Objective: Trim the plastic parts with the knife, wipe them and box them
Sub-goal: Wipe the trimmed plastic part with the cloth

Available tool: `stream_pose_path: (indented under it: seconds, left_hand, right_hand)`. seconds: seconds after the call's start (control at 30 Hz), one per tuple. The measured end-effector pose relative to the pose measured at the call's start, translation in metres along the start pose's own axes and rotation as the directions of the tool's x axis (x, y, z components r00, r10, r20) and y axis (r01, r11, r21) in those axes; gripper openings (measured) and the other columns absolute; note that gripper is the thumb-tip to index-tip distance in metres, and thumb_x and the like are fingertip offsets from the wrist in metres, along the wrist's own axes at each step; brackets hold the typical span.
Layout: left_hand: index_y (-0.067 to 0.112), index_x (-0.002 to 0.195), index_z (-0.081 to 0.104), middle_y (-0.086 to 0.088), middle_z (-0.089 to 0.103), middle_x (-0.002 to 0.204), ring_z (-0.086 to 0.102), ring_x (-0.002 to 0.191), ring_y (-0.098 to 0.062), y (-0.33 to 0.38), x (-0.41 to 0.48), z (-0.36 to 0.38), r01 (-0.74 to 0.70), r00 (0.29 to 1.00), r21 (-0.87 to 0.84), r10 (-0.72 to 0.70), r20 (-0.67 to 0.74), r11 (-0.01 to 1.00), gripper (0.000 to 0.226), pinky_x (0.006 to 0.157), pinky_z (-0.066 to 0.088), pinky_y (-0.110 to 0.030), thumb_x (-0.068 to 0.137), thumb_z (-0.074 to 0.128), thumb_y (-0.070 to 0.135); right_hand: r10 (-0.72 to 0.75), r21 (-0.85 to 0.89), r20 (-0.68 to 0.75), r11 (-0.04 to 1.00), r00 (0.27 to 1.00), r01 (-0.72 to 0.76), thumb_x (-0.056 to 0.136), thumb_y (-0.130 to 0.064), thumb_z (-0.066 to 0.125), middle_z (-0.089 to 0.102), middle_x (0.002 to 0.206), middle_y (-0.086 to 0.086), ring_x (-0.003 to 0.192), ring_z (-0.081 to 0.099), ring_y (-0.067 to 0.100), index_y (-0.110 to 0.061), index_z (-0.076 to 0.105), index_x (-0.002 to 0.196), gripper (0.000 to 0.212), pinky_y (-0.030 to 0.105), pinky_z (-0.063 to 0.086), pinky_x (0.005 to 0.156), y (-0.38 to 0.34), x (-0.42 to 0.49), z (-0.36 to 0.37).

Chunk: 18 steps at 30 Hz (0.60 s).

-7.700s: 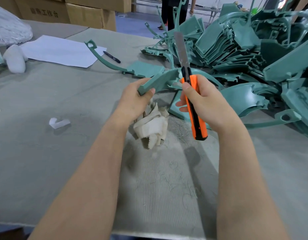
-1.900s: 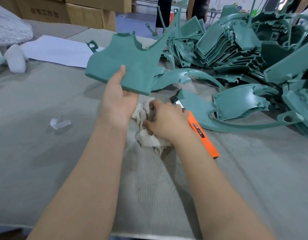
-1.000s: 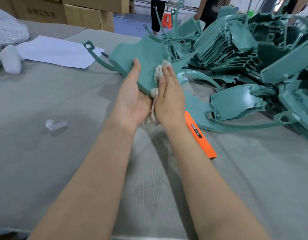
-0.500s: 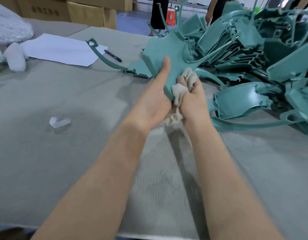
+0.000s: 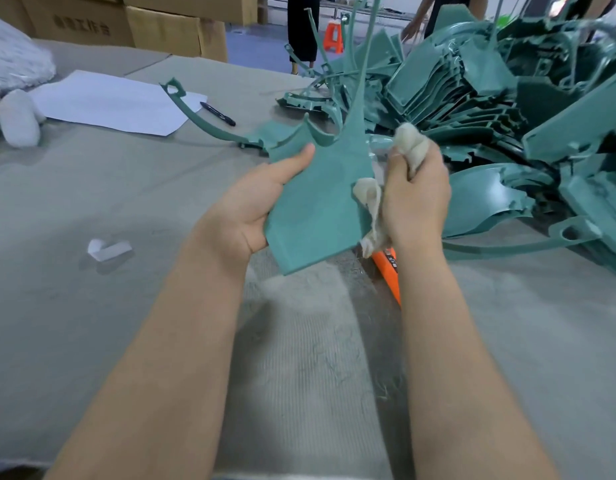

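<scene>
**Head view: you're wiping the trimmed part, rag against its right edge.**

Your left hand (image 5: 251, 209) holds the green plastic part (image 5: 320, 202) up over the table (image 5: 92, 306). The thumb lies along its near face and the fingers are hidden behind it, so it's a firm pinch. Your right hand (image 5: 417, 199) is closed tight round the bunched rag (image 5: 408, 142), which pokes out above the knuckles and hangs down touching the part's right edge. To do this well, I'd brace with the left, draw the rag along every cut edge and both faces, and go gently on the thin far prongs, which look bendy. The knife (image 5: 386, 268) lies on the table just under your right wrist, and the pile of parts (image 5: 490, 98) sits far right.
</scene>
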<state>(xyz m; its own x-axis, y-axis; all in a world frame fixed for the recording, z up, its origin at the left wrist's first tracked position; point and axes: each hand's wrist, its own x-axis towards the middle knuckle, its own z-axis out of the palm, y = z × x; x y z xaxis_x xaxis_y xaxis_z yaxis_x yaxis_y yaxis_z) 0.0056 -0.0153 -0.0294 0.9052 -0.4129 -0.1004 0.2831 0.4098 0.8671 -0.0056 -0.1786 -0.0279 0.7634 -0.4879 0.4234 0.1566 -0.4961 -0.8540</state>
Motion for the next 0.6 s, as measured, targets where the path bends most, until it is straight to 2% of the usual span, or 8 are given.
stream_pose_path:
  seconds: [0.07,0.1,0.17,0.23,0.27,0.43,0.53,0.6]
  left_hand:
    - [0.012,0.114,0.064,-0.003,0.074,0.098,0.072,0.084,-0.015,-0.002,0.002,0.005,-0.023,1.000,-0.025,0.022,-0.016,0.999,0.032,0.070,0.059,-0.028,0.098,0.046,0.032]
    - [0.013,0.117,0.063,-0.003,0.073,0.101,0.070,0.088,-0.015,-0.002,0.003,0.008,-0.033,0.999,-0.032,0.032,-0.023,0.999,0.035,0.076,0.058,-0.029,0.099,0.042,0.035]
    - [0.016,0.116,0.062,-0.003,0.070,0.108,0.065,0.102,-0.016,-0.003,0.004,0.013,-0.058,0.998,-0.067,0.057,-0.022,0.996,0.039,0.095,0.051,-0.031,0.101,0.036,0.041]
    - [0.019,0.120,0.059,-0.003,0.066,0.118,0.060,0.116,-0.017,-0.002,0.004,0.013,-0.076,0.997,-0.129,0.072,-0.036,0.989,0.042,0.106,0.042,-0.034,0.101,0.033,0.046]
    - [0.018,0.121,0.059,-0.004,0.065,0.121,0.059,0.118,-0.018,-0.002,0.002,0.014,-0.086,0.996,-0.161,0.081,-0.040,0.983,0.043,0.107,0.042,-0.034,0.101,0.033,0.046]
    - [0.010,0.133,0.054,-0.008,0.061,0.130,0.056,0.121,-0.022,-0.013,0.003,0.034,-0.087,0.996,-0.051,0.086,-0.018,0.995,0.047,0.107,0.040,-0.037,0.102,0.032,0.038]
    - [0.021,0.097,0.068,0.003,0.064,0.095,0.058,0.092,-0.015,-0.013,0.005,0.025,-0.125,0.991,-0.136,0.118,-0.060,0.983,0.031,0.090,0.043,-0.031,0.092,0.048,0.044]
    - [0.023,0.079,0.058,0.007,0.053,0.081,0.052,0.079,-0.011,-0.009,0.003,0.013,-0.142,0.990,-0.197,0.138,-0.032,0.970,0.028,0.083,0.039,-0.030,0.083,0.053,0.050]
  right_hand:
    - [-0.018,0.042,-0.098,0.999,0.995,0.022,0.103,-0.033,0.043,0.055,0.116,-0.004,0.105,0.052,0.012,-0.011,0.046,0.137,0.041,0.009,0.035,0.082,-0.006,-0.002,-0.003]
    - [-0.092,0.062,-0.045,0.994,0.995,0.095,0.104,-0.038,0.036,0.054,0.116,-0.003,0.105,0.052,0.014,-0.007,0.043,0.139,0.047,0.008,0.037,0.085,-0.013,-0.009,0.001]
    - [-0.274,0.023,0.229,0.961,0.934,0.276,0.105,-0.037,0.022,0.055,0.127,0.012,0.118,0.052,0.026,0.003,0.040,0.139,0.056,0.028,0.041,0.103,-0.023,-0.029,0.025]
    - [-0.307,-0.066,0.483,0.921,0.820,0.384,0.104,-0.034,0.017,0.031,0.155,0.017,0.146,0.025,0.025,0.001,0.028,0.149,0.059,0.042,0.016,0.120,-0.024,-0.047,0.052]
    - [-0.294,-0.080,0.511,0.919,0.808,0.385,0.105,-0.034,0.017,0.022,0.160,0.015,0.149,0.015,0.021,-0.002,0.025,0.151,0.058,0.041,0.008,0.121,-0.022,-0.043,0.057]
    - [0.006,-0.047,0.327,0.999,0.945,0.009,0.102,-0.049,0.011,0.028,0.155,0.006,0.144,0.020,0.015,-0.002,0.025,0.151,0.070,0.041,0.010,0.121,-0.009,-0.007,0.047]
    - [-0.099,0.165,0.472,0.986,0.876,0.022,0.096,-0.062,0.011,0.011,0.162,0.000,0.149,0.004,0.008,-0.010,0.012,0.156,0.080,0.036,-0.004,0.123,-0.020,-0.059,0.055]
    - [-0.205,0.171,0.529,0.976,0.823,0.133,0.083,-0.071,0.003,0.001,0.164,-0.004,0.148,-0.007,0.002,-0.018,0.008,0.157,0.091,0.029,-0.013,0.119,-0.030,-0.086,0.058]
